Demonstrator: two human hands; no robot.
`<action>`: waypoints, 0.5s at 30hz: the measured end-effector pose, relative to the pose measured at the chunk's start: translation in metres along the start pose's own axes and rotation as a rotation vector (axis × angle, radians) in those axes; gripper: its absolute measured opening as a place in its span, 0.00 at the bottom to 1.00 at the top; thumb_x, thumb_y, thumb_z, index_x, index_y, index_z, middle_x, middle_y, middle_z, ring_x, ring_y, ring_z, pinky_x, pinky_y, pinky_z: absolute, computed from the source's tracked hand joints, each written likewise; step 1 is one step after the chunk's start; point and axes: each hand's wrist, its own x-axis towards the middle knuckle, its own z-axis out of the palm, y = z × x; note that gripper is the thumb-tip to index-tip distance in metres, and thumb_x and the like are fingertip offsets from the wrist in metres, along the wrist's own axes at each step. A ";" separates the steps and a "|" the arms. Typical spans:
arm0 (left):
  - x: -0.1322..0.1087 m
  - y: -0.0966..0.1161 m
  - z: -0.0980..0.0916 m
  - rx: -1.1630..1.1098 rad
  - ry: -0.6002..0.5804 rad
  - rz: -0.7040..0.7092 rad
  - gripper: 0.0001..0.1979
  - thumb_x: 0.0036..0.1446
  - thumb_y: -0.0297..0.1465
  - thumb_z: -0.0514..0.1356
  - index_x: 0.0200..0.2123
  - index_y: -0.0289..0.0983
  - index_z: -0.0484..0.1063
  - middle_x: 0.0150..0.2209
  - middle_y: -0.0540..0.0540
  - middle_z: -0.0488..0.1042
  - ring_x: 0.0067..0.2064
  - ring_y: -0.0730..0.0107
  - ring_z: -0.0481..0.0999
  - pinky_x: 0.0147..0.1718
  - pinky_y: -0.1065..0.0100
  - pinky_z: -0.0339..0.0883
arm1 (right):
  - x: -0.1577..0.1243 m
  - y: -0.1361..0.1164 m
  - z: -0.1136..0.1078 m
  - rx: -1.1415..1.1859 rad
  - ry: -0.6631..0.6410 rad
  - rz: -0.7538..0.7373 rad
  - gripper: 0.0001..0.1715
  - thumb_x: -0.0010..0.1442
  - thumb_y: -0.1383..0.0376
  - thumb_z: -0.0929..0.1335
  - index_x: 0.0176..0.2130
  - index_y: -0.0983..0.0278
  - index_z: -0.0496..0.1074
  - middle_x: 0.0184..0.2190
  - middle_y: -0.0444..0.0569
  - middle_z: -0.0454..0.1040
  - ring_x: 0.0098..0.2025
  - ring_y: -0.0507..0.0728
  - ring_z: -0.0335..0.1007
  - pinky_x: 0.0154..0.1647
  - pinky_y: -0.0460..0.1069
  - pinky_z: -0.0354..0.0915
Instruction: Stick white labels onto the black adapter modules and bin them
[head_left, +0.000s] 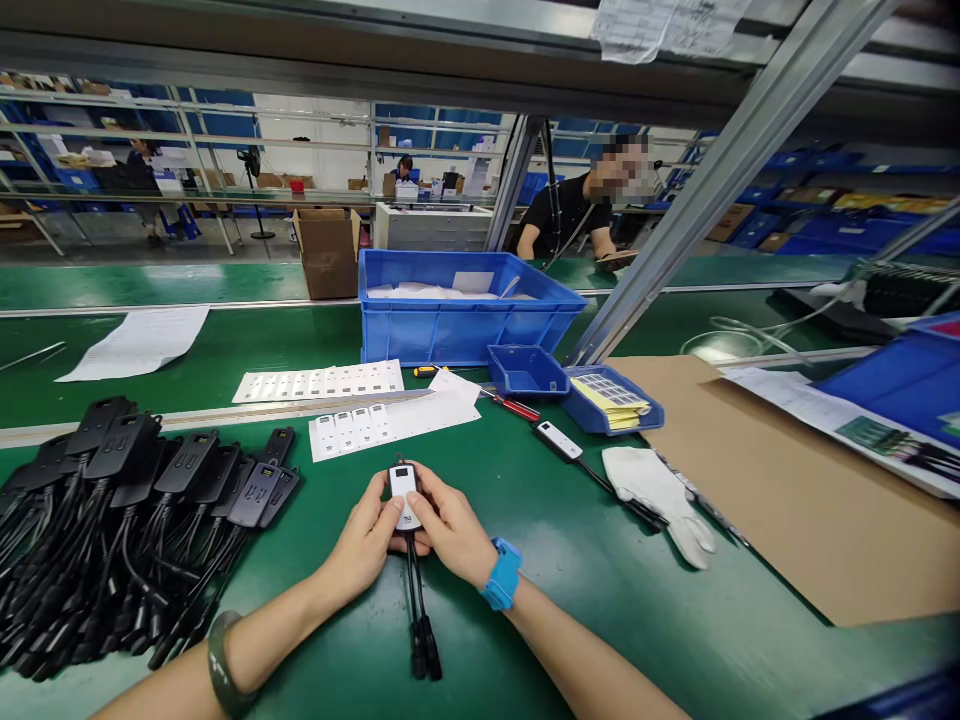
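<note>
Both hands (409,540) on labelled module (403,492), black modules (127,480) left, glove (660,500) right.

Near the middle of the green bench (570,560), the left hand (366,545) and right hand (454,535) pinch a small black module (403,490) with a white label, its cables trailing nearward. A pile of like modules (112,520) lies left. A white glove (660,500) rests right, blue bins (465,305) farther off.

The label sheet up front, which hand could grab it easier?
Probably the left hand: the label sheet lies slightly left, just beyond it. Both hands hold the module; the right hand sits farther.
</note>
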 end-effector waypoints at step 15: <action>0.022 0.000 -0.049 1.625 0.343 0.296 0.27 0.63 0.38 0.52 0.62 0.32 0.56 0.65 0.30 0.50 0.66 0.36 0.42 0.60 0.37 0.42 | 0.026 0.023 -0.064 -0.967 0.331 0.200 0.32 0.53 0.78 0.62 0.58 0.68 0.63 0.55 0.66 0.61 0.56 0.73 0.56 0.56 0.67 0.53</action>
